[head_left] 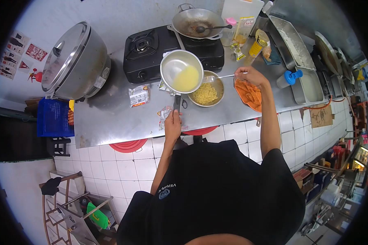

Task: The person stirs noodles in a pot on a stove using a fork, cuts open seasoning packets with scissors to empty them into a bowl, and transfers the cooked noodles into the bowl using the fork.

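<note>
My left hand (173, 123) is wrapped round the black handle of a metal saucepan (166, 65), which holds some pale yellow liquid and is above the steel counter. Just right of the pan, partly behind it, a metal bowl (219, 99) contains yellow noodles (205, 94). My right hand (248, 76) pinches the end of a thin metal utensil (225, 76) whose other end reaches the bowl. Below that hand, an orange cloth (248, 94) lies on the counter.
A black two-burner stove (142, 53) stands behind, with a wok (195, 23) and ladle on it. At left is a large metal pot (78, 61); a packet (139, 96) lies on the counter (106, 122). Bottles and a blue-lidded container (289, 78) stand at right.
</note>
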{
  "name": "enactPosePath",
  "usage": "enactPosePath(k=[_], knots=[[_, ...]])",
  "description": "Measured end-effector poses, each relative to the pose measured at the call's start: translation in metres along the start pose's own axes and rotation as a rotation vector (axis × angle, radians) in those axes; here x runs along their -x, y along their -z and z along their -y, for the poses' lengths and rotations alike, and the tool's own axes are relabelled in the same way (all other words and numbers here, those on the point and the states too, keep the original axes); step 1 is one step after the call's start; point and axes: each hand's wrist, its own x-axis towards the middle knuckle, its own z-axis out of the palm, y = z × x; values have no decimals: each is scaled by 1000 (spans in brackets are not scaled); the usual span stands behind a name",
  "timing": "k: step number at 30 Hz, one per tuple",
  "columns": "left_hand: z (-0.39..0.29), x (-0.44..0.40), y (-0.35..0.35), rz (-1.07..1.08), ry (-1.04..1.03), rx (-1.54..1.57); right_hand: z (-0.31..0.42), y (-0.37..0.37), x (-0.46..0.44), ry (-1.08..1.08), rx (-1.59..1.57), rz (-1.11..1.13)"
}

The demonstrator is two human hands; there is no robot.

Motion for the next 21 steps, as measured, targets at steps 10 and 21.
enactPosePath(k=[10, 21], knots=[[-11, 3, 4, -5, -1, -14, 56, -45, 1, 301, 686, -433], [-17, 4, 2, 21, 21, 5, -2, -63, -70, 442, 496, -121]])
